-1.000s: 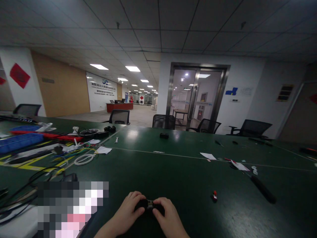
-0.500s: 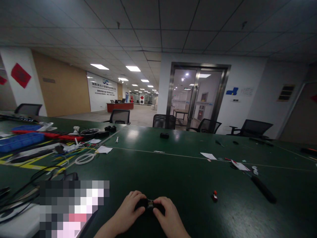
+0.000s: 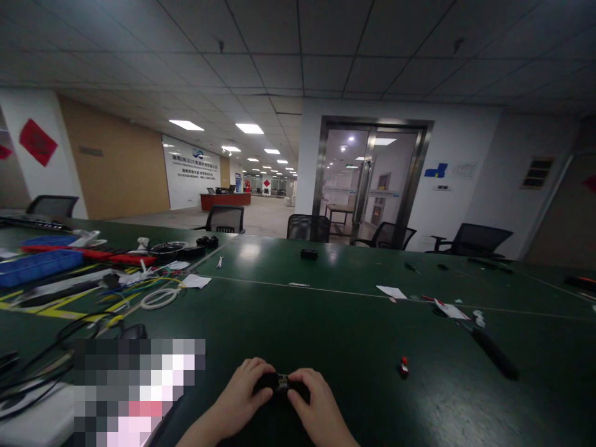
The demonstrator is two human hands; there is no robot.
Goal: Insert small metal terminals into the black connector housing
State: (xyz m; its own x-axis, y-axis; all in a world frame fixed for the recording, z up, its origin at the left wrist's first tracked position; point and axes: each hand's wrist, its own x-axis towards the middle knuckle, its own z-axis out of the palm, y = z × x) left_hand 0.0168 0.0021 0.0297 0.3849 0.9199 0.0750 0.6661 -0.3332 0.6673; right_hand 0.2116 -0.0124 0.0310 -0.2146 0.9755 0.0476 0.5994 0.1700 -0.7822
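At the near edge of the green table, both hands grip one small black object with a shiny metallic middle. My left hand is closed around its left end, thumb in front and fingers over the top. Its right end sits in my right hand, held the same way. My fingers cover most of it, so I cannot tell its exact kind. A small red and dark item lies on the table to the right of my hands.
A black-handled tool lies at the right, near white paper. Left are tangled cables, a blue tray, a white cable coil and a pixelated patch. Further back are a wrench and a small black block.
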